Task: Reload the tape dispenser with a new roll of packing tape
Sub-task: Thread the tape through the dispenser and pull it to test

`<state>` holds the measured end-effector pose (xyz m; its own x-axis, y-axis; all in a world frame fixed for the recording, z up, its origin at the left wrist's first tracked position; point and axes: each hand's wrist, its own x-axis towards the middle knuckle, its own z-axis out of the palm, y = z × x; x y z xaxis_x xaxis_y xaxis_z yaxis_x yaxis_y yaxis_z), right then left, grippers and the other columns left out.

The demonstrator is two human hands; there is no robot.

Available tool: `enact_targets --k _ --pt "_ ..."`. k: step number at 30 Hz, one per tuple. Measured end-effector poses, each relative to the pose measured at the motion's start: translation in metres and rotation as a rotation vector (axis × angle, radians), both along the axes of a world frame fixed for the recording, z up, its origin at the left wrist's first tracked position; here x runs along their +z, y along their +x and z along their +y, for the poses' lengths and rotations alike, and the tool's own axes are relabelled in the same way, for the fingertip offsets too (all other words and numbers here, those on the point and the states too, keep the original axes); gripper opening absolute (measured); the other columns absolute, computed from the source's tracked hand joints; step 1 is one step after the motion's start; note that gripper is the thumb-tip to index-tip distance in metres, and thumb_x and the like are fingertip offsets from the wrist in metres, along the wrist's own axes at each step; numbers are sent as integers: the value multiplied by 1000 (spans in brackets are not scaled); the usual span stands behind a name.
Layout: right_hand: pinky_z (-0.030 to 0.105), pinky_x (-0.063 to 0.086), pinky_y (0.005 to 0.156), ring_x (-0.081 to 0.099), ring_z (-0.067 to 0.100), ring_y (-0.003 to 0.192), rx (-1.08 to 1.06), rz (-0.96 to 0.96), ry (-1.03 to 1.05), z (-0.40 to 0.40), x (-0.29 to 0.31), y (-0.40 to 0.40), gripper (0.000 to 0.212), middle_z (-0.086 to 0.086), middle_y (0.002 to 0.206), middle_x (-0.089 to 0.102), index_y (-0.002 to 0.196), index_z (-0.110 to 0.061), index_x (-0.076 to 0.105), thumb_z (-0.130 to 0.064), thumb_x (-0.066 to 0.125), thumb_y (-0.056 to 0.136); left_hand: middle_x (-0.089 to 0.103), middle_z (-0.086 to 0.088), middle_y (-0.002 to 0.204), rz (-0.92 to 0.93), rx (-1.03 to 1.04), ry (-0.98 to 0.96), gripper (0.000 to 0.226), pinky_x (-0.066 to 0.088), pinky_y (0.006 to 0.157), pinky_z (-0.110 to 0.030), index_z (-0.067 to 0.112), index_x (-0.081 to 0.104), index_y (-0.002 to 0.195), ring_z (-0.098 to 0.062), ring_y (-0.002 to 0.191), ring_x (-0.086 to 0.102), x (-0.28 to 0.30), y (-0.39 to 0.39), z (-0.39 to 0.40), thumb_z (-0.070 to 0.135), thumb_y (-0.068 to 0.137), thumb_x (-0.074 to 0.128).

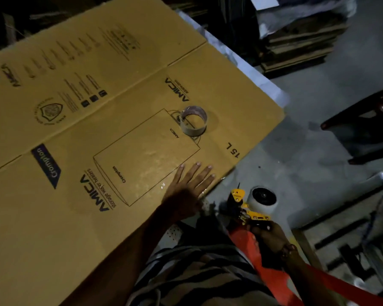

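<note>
From the head view, a big flat cardboard box (pixel 97 129) lies spread out like a tabletop, with printed words and a drawing on it. The left hand (pixel 189 186) lies flat on the box near its edge, at about 6 o'clock in the picture. Its fingers are spread wide and it holds nothing. I think it presses down to keep the person steady, or to keep the cardboard from sliding.

The right hand (pixel 272 237) is at about 5 o'clock, off the box and over the grey floor. It is closed tight around the handle of the tape dispenser (pixel 250 208). The dispenser is yellow and black, with a pointed bit at the top. A white roll (pixel 263 200) with a dark middle sits on its far side. It looks like it is already on the dispenser, so I think the new tape is in or almost in.

An empty tape core (pixel 194 121) stands on the box near the middle of the picture, well apart from both hands. It is a thin brown ring with nothing left on it. I think it is the used-up one, put aside out of the way.

A red strap (pixel 274 277) runs under the right arm. It is dark and a bit blurry there.
</note>
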<state>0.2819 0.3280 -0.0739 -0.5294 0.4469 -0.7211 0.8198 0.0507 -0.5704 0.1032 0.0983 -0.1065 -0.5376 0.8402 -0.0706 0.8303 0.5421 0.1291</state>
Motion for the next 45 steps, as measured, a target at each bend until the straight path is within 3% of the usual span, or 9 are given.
enact_targets --k 2,11,15,17,20,27,35,39,45 --pt "24 42 44 53 19 49 -65 -100 -195 6 18 1 25 1 56 60 112 9 68 -4 68 90 23 -7 165 -53 12 37 80 22 116 -62 19 37 152 -34 150 23 4 -2 0 53 83 58" --pt "21 31 34 39 15 38 -86 -86 -385 11 91 -5 25 8 53 48 71 -5 61 -19 67 90 61 -2 132 -688 277 336 46 48 98 -39 17 63 130 -24 121 56 48 -7 22 43 95 49" --pt "22 35 35 41 17 36 4 -63 -396 12 109 -22 37 12 55 49 99 14 62 -21 70 89 74 -7 104 -992 581 458 30 55 92 -42 24 72 100 -26 97 69 77 -15 35 47 96 52" --pt "23 36 38 42 18 36 62 -42 -420 10 118 -36 36 12 57 50 100 12 64 -21 71 87 70 -9 84 -1233 772 555 36 59 80 -42 20 66 83 -26 72 66 98 -23 39 52 95 56" --pt "24 38 39 44 18 37 189 15 -433 -1 132 -63 22 12 56 51 73 -3 72 -21 70 86 69 -13 94 -1448 888 543 63 59 70 -35 9 64 106 -30 78 69 128 -39 31 68 88 54" --pt "25 42 40 48 18 40 481 59 -387 -32 138 -138 25 12 57 55 69 -6 65 -17 68 92 66 -8 114 -1414 1009 602 75 59 80 -39 18 63 123 -30 105 65 157 -68 -13 77 77 59" --pt "28 49 47 59 18 50 748 146 -266 -62 124 -210 25 11 72 63 111 -4 66 -21 69 92 70 -15 98 -1210 1285 915 47 52 65 -32 8 66 107 -29 82 68 153 -84 -57 50 86 66" --pt "29 52 83 68 16 100 955 274 146 -67 106 -241 31 -4 107 71 117 -21 65 -32 71 89 70 -16 103 -1132 1391 1073 48 55 76 -41 5 65 110 -31 92 68 147 -87 -65 47 86 68" --pt "34 41 102 50 31 130 1116 418 568 -80 98 -284 48 9 139 55 138 -17 53 -33 63 94 70 -11 105 -1099 1486 1346 25 50 62 -30 15 66 107 -23 87 67 133 -93 -72 35 93 64"
